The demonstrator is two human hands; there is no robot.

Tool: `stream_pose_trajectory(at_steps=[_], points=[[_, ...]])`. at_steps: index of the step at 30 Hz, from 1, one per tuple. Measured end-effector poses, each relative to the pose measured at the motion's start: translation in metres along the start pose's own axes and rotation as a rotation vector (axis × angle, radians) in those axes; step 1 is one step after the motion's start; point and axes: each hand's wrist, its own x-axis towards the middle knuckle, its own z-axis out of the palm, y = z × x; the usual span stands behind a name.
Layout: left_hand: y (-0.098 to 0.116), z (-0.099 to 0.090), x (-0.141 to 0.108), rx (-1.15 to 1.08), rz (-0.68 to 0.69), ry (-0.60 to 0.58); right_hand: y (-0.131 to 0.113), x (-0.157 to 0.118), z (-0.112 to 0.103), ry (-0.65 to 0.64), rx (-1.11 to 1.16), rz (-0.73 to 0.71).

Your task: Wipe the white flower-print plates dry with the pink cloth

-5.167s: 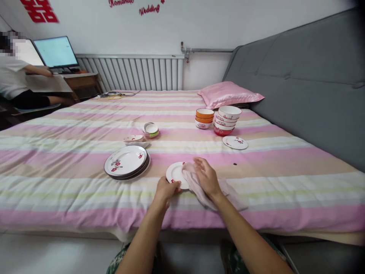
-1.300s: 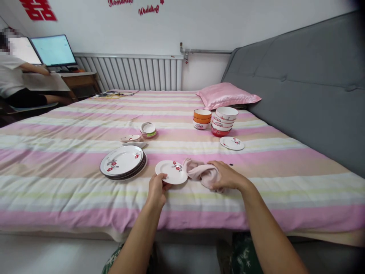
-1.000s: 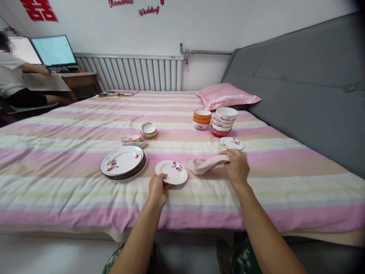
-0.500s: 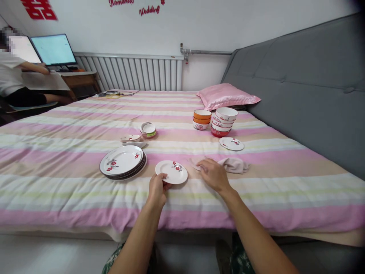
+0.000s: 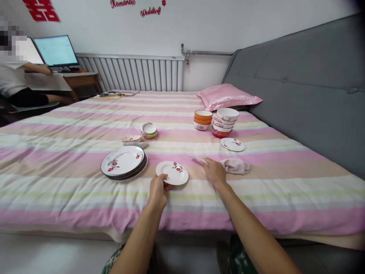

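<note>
My left hand [image 5: 158,189] grips the near left rim of a small white plate [image 5: 172,175] with red flowers, thumb on top and fingers underneath. My right hand [image 5: 215,172] is closed on a pale pinkish cloth [image 5: 236,166] that lies crumpled on the bed; a flap of it sticks out left of my fingers. Left of the plate is a stack of large dark-rimmed plates [image 5: 122,160]. Beyond my right hand, small flowered plates [image 5: 233,144] lie flat.
The striped bed [image 5: 85,194] bears stacked bowls [image 5: 227,114], orange bowls [image 5: 203,115], small dishes [image 5: 149,129], boat-shaped dishes [image 5: 132,139], a pink pillow [image 5: 228,96] and cables [image 5: 116,94]. A grey headboard [image 5: 299,72] rises at right. Another person [image 5: 17,82] sits at a desk, far left.
My right hand has shifted slightly to the right over the cloth, and the cloth's left flap has lifted and moved with it. My left hand still holds the small plate in place.
</note>
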Motion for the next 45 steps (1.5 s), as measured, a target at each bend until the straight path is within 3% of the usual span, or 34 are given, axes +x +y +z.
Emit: stream_pose_trajectory(at_steps=[4,10,14,17,20,27,32,45], points=[[0.003,0.002,-0.006,-0.049,-0.032,-0.016,-0.005,0.005,-0.013,0.062,0.089,0.074],[0.003,0.006,-0.019,-0.094,-0.11,-0.103,-0.021,-0.007,-0.011,0.028,0.259,-0.01],[-0.001,0.007,-0.019,-0.088,-0.122,-0.121,-0.039,-0.022,-0.012,-0.024,0.397,-0.288],[-0.004,0.007,-0.016,-0.091,-0.109,-0.147,-0.049,-0.036,-0.015,-0.151,0.392,-0.549],[-0.005,0.007,-0.013,-0.105,-0.06,-0.161,-0.054,-0.047,-0.016,-0.23,0.346,-0.669],[-0.005,0.007,-0.016,-0.109,0.082,-0.169,-0.055,-0.049,-0.007,-0.097,0.346,-0.638],[-0.003,0.006,-0.021,-0.096,0.183,-0.2,-0.06,-0.055,0.002,-0.206,0.133,-0.745],[-0.007,0.006,-0.025,-0.014,0.207,-0.288,-0.054,-0.053,0.007,-0.226,0.058,-0.6]])
